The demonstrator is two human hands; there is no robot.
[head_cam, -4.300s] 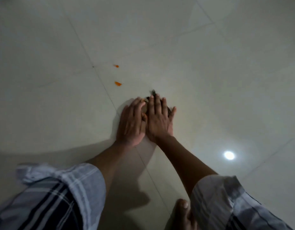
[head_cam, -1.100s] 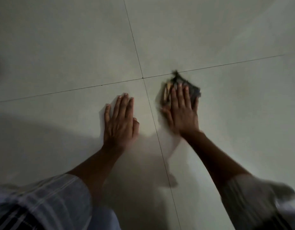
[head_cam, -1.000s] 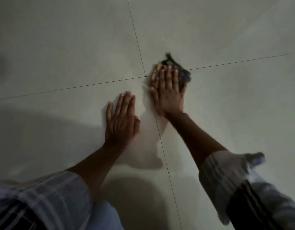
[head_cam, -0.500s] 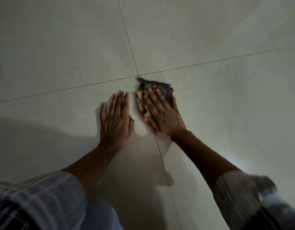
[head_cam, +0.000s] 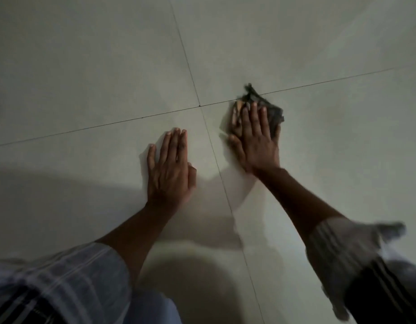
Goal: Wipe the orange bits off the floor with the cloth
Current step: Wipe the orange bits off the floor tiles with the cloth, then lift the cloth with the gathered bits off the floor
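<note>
A dark crumpled cloth [head_cam: 276, 112] with a tan patch on its left side lies on the pale tiled floor [head_cam: 97, 66], just right of where two grout lines cross. My right hand [head_cam: 256, 139] presses flat on top of the cloth, fingers spread over it. My left hand [head_cam: 170, 169] rests palm down on the bare tile to the left of the cloth, fingers together, holding nothing. No orange bits show on the floor in this view.
Grout lines [head_cam: 199, 105] cross just left of the cloth. My striped sleeves [head_cam: 62, 284] fill the lower corners. My shadow darkens the tiles on the lower left.
My right hand has slid the cloth to the right and slightly away, from beside my left hand to past the grout crossing. My left hand has stayed planted.
</note>
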